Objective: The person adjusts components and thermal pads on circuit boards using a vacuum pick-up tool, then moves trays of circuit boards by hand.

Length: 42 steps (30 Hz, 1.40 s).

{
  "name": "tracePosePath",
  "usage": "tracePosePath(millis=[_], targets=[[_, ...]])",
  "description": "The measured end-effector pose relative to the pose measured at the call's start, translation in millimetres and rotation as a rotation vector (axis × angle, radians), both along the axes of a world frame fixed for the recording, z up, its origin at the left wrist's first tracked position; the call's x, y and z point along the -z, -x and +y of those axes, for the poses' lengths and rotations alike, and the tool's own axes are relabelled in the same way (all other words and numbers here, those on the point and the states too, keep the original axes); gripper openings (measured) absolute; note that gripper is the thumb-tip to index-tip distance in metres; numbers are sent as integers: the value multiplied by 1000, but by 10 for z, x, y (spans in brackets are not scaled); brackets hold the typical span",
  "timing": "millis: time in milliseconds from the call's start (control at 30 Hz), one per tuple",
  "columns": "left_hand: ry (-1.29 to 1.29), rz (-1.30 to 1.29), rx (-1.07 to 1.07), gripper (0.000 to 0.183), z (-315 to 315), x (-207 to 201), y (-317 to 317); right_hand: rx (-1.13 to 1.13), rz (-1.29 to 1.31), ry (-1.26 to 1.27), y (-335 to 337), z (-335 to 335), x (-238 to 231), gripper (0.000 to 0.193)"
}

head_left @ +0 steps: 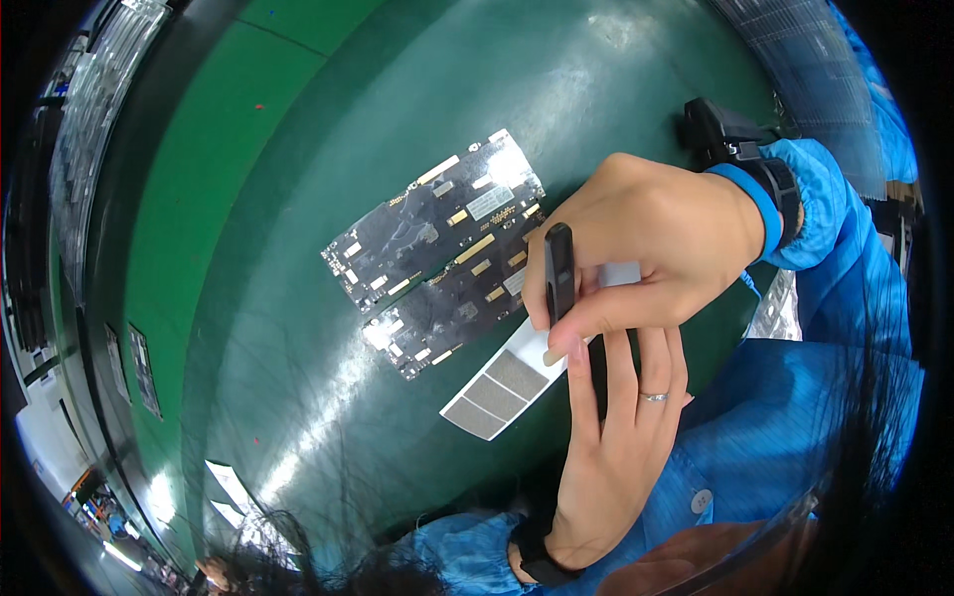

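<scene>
My right hand point(646, 248) is closed in a pinch around a slim black tool point(559, 268). Its upper end points up past my fingers, and its tip is hidden. Below it lies a narrow white strip point(535, 344) with several grey rectangular stickers point(494, 397). My left hand point(621, 447), a ring on one finger, reaches up from below with fingers stretched out and apart. One fingertip touches the edge of the strip; the others run partly beneath my right hand. Two black circuit boards point(412, 233) lie side by side just left of my hands, one partly covered by my right hand.
The green table point(278, 298) bends along its left edge. White sheets point(234, 487) lie at the lower left, and two thin dark boards point(144, 372) are farther left. Clear plastic trays point(795, 70) are stacked at the upper right. A black device point(720, 129) sits by my right wrist.
</scene>
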<state>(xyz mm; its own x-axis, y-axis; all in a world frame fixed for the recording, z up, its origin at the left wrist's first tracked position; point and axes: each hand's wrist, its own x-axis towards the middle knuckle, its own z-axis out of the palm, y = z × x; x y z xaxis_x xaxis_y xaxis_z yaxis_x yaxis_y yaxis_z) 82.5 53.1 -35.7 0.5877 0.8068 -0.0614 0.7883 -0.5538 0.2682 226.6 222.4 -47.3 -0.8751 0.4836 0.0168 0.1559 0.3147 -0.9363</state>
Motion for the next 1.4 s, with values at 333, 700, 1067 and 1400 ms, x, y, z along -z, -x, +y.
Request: tracePosePath(millis=[333, 700, 1067, 1400], targets=[[21, 42, 2, 87, 46, -39, -10, -17, 12, -4, 12, 18, 33, 18], [-85, -112, -79, 71, 151, 114, 0, 340, 126, 250, -46, 535, -77, 14], [-176, -107, -255, 74, 697, 116, 74, 365, 84, 153, -123, 646, -7, 27], [-146, -90, -272, 83, 632, 92, 240, 287, 50, 92, 66, 670, -70, 29]])
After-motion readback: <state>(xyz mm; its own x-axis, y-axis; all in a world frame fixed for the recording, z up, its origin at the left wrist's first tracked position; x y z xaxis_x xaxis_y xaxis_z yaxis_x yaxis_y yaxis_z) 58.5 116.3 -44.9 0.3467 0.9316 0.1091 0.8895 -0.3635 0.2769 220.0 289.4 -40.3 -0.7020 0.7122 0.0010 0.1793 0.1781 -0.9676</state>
